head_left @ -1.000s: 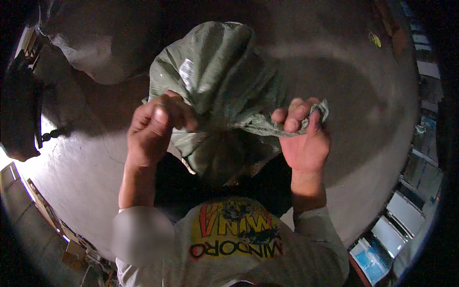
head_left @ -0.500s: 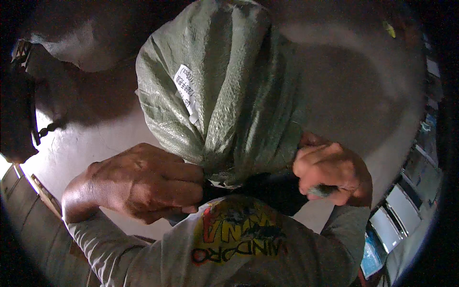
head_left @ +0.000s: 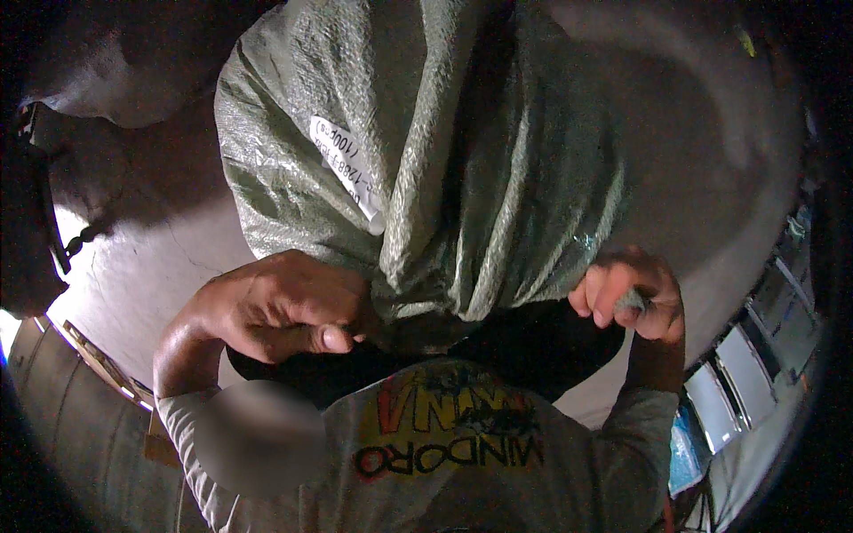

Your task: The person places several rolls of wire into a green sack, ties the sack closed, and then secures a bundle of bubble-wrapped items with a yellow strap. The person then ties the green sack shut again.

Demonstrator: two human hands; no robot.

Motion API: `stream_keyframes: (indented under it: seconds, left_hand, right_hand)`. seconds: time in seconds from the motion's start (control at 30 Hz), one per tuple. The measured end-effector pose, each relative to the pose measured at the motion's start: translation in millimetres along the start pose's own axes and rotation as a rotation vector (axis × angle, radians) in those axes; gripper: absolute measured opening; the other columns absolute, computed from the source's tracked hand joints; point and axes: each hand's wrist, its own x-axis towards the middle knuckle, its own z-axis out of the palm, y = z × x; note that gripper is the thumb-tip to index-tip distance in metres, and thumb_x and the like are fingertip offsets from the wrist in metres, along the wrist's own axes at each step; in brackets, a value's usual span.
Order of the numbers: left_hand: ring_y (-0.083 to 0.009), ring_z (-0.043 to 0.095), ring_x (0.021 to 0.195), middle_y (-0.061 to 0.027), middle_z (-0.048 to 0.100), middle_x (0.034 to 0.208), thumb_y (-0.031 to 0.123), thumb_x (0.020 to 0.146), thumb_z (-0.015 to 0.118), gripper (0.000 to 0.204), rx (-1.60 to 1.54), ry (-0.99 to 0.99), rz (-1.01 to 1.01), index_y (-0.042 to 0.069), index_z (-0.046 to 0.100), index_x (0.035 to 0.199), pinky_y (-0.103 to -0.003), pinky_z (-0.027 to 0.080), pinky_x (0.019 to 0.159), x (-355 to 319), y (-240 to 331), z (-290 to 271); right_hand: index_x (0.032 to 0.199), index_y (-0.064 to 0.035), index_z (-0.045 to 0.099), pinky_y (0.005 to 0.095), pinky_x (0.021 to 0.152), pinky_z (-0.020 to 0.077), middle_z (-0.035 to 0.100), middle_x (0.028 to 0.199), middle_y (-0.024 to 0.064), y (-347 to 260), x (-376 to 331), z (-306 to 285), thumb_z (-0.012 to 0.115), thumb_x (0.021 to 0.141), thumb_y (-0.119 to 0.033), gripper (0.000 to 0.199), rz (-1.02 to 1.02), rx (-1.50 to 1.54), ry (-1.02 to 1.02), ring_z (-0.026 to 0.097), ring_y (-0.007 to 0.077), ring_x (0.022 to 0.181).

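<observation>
A big greenish-grey woven sack stands in front of me, its cloth falling in deep folds. On its left side is a white label. My left hand is closed at the sack's near left edge, with curled fingers and the thumb pointing right. At the near right edge my right hand is closed on the sack cloth, and a small greyish-green patch shows on one finger. Between the hands the sack's near end bunches into creases above my dark trousers.
A pale grey floor surrounds the sack, with shadows on it. At the left edge is a dark object beside a bright patch. White panels and a blue package are at the right.
The sack fills more of the view and spreads wider. Its near end has shifted away from my body. My left hand has moved right, and my right hand slightly away from me.
</observation>
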Motion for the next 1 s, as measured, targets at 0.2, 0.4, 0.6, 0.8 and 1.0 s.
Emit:
stream_keyframes:
  seconds: [0.2, 0.4, 0.6, 0.8, 1.0]
  left_hand:
    - [-0.0249, 0.058, 0.085, -0.0099, 0.062, 0.085, 0.038, 0.101, 0.046, 0.043, 0.014, 0.523, 0.067, 0.004, 0.053, 0.075, -0.038, 0.043, 0.080, 9.9, 17.9, 6.1]
    - [-0.0253, 0.058, 0.096, -0.0096, 0.063, 0.088, 0.035, 0.100, 0.048, 0.037, 0.250, 0.942, 0.217, 0.002, 0.060, 0.088, -0.036, 0.041, 0.090, 50.8, 61.3, 42.1]
    - [-0.0302, 0.058, 0.095, -0.0113, 0.062, 0.096, 0.024, 0.092, 0.058, 0.017, 0.744, 0.827, 0.174, 0.007, 0.060, 0.093, -0.042, 0.036, 0.092, 58.7, 32.7, 47.6]
    - [-0.0345, 0.058, 0.097, -0.0128, 0.062, 0.101, 0.019, 0.084, 0.063, 0.020, 1.077, 0.469, 0.315, 0.004, 0.060, 0.097, -0.043, 0.040, 0.092, 83.8, 11.0, 61.7]
    - [-0.0193, 0.060, 0.098, -0.0109, 0.068, 0.101, 0.031, 0.101, 0.049, 0.037, -0.018, 1.174, 0.326, -0.002, 0.063, 0.094, -0.033, 0.043, 0.094, 64.5, 22.2, -13.4]
  right_hand:
    - [0.094, -0.0035, 0.062, 0.0359, 0.063, 0.0496, 0.065, 0.081, 0.0093, -19.2, 34.5, 34.8, 0.062, 0.092, -0.022, 0.019, -0.231, -0.715, 0.276, 0.062, 0.0256, 0.069]
    - [0.099, -0.0132, 0.068, 0.0449, 0.067, 0.0511, 0.066, 0.082, 0.0172, -41.0, 130.0, 53.6, 0.058, 0.094, -0.027, 0.018, -0.311, -1.207, 0.318, 0.063, 0.0406, 0.075]
    - [0.084, -0.0041, 0.061, 0.0482, 0.062, 0.0458, 0.061, 0.078, 0.0235, 4.5, 177.0, -8.1, 0.054, 0.097, -0.028, 0.028, -0.378, -1.151, 0.581, 0.058, 0.0455, 0.074]
    - [0.102, -0.0011, 0.064, 0.0439, 0.071, 0.0469, 0.067, 0.081, 0.0112, 58.5, 222.7, -44.1, 0.047, 0.101, -0.038, 0.040, -0.172, -0.567, 1.006, 0.060, 0.0240, 0.078]
    - [0.096, -0.0053, 0.059, 0.0323, 0.068, 0.0446, 0.051, 0.068, 0.0019, -20.8, 177.3, -30.2, 0.050, 0.097, -0.038, 0.034, -0.209, 0.459, 0.887, 0.047, 0.0178, 0.062]
